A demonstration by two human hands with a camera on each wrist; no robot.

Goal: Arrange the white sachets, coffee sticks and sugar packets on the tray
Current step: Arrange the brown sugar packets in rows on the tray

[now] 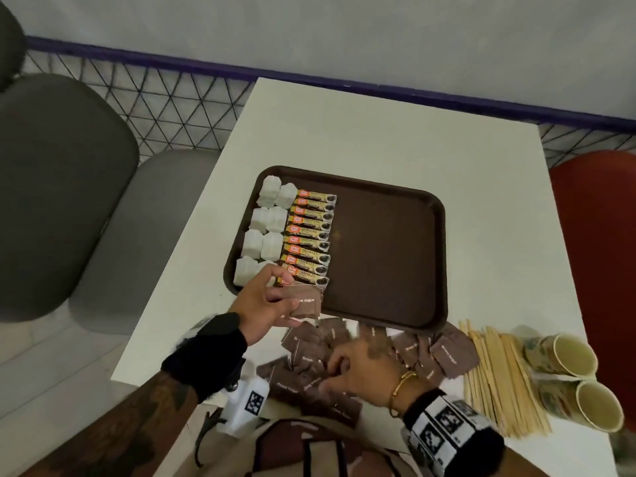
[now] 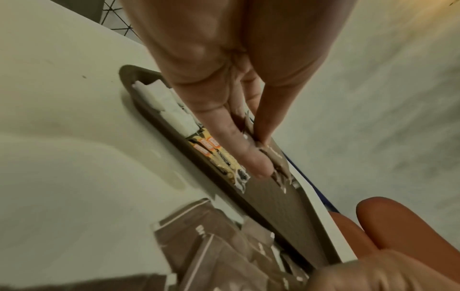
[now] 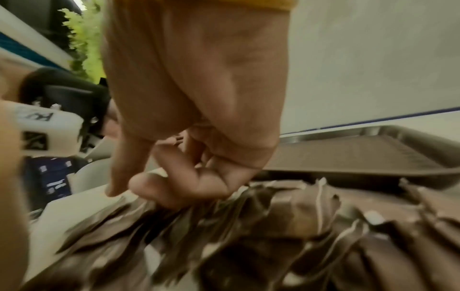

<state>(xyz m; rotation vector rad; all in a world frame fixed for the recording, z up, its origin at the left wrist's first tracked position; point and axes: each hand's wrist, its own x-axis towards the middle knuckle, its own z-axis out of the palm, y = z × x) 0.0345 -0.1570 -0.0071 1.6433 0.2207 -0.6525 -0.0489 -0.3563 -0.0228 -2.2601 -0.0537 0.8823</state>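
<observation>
On the tray (image 1: pixel 389 256) we have the white sachets (image 1: pixel 263 232) and coffee sticks (image 1: pixel 311 237) in rows; our left hand (image 1: pixel 263 301) pinches some sugar packets (image 1: pixel 304 302); our right hand (image 1: pixel 364 368), fingers curled, picks in the loose pile (image 1: pixel 375 356) left on the table (image 1: pixel 378 139).

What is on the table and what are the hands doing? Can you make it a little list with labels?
Tray: brown, on the white table
White sachets: two columns at the tray's left edge
Coffee sticks: one column beside the sachets
Sugar packets: brown pile on the table, in front of the tray
Left hand: holds a few sugar packets over the tray's near left corner
Right hand: fingers curled into the pile
Also there: wooden stirrers, two paper cups
</observation>
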